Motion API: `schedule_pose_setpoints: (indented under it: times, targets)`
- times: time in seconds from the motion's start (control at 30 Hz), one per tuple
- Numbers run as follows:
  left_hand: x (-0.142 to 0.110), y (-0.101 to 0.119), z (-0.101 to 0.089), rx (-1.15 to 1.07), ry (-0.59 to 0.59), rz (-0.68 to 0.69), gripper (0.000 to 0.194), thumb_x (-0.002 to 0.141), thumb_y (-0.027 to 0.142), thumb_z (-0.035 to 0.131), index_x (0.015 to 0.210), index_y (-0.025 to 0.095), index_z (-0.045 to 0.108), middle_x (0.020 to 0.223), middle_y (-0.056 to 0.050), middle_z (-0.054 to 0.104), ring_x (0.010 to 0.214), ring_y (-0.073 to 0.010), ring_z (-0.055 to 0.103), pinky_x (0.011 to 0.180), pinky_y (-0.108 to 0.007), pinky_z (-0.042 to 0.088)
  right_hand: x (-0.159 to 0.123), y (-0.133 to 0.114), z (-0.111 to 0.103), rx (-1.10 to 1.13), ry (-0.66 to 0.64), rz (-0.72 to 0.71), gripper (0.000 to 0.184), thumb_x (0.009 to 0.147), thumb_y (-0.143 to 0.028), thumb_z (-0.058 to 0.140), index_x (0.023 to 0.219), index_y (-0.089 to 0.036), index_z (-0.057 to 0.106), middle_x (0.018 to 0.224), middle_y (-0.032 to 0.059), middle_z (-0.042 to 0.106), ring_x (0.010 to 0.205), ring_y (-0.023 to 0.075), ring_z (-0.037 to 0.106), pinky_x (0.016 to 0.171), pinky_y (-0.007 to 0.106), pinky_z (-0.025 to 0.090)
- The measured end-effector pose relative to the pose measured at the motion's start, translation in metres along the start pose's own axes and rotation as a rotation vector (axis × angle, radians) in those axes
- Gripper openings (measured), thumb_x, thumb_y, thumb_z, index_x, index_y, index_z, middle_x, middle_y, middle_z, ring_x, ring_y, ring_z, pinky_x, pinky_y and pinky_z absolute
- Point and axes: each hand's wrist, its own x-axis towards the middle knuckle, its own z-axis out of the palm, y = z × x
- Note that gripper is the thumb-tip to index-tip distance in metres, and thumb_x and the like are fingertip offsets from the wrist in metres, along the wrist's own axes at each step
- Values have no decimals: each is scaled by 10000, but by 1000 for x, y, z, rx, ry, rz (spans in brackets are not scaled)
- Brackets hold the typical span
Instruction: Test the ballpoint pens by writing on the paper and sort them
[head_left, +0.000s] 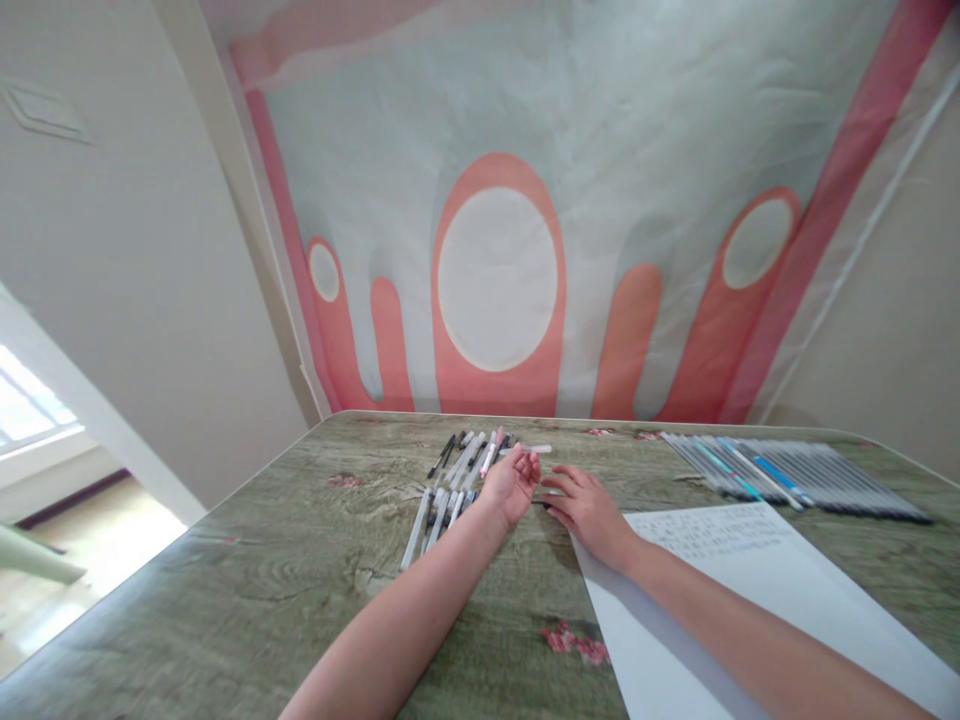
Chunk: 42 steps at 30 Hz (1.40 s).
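Note:
My left hand (513,486) is turned palm up with its fingers curled in. A whitish translucent pen or pen cap (537,449) sticks out to the right past its fingertips. Close by on the right, my right hand (589,512) is palm down, its fingers bent around a thin dark pen (541,503) that is mostly hidden. Under and left of my left hand lie two loose groups of pens: black and pink ones in the far group (469,455), whitish clear ones in the near group (436,520).
A sheet of white paper (720,600) with lines of writing lies under my right forearm. Farther right is a long row of grey pens (840,480) with several blue and teal ones among them. The wood-patterned table (285,570) meets a wall with a pink-and-grey covering (615,150).

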Motion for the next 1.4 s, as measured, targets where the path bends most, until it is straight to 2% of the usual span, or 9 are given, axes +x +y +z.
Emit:
schedule_pose_setpoints:
  times: [0.13,0.27,0.43,0.53,0.6,0.77,1.0,1.17,1.4]
  targets:
    - [2,0,-2,-35,-8,-63,179,842,200,490,692,111,530,579,-13,566,482,-54,545,495,-157,467,1,-1,0,-14,-20,8,131,778,-179,577,863,-240,654,974,49,634,1090,245,446,864,440,386]
    - [3,0,-3,-55,3,-54,153,833,186,504,697,119,523,588,-5,559,497,-49,549,508,-147,466,2,-6,-4,87,4,26,81,801,-211,546,821,-218,625,898,56,626,999,231,495,833,411,407]
    - [3,-5,-3,-48,11,64,120,800,152,535,687,143,495,582,24,529,525,-48,555,536,-147,468,2,-9,-10,345,221,266,154,861,-275,440,916,-204,565,892,64,590,838,193,544,740,343,456]
    - [4,-11,-5,-6,3,99,128,787,151,545,677,139,481,568,24,513,526,-58,552,530,-160,466,2,-4,-12,410,336,407,170,855,-317,453,928,-197,548,859,54,576,787,177,550,701,317,468]
    - [4,-16,-6,13,-4,91,131,785,158,549,678,136,478,564,22,510,526,-64,551,523,-166,464,2,0,-13,427,383,452,172,844,-333,473,909,-192,547,848,52,568,788,175,548,693,311,472]
    - [4,-22,-7,41,-11,89,153,780,175,559,663,135,469,563,21,509,531,-69,550,518,-166,454,2,1,-15,443,423,441,191,838,-351,481,895,-192,570,871,60,554,814,178,540,688,309,482]
    - [3,-24,-6,74,-15,98,162,779,185,563,664,143,456,574,24,520,539,-66,548,545,-173,447,2,-1,-15,445,410,407,202,840,-353,474,895,-194,587,872,64,558,804,177,548,684,306,485]
    - [1,-24,-5,92,-23,109,161,776,199,569,668,142,465,580,17,533,545,-70,547,553,-178,444,1,2,-12,441,429,436,196,811,-349,523,913,-184,555,835,51,569,767,171,556,677,308,486]
    - [3,-25,-7,126,-38,132,150,776,218,573,693,148,469,595,14,547,555,-71,549,564,-180,437,1,2,-14,432,408,393,157,820,-336,511,832,-191,570,824,53,561,753,171,549,658,303,486]
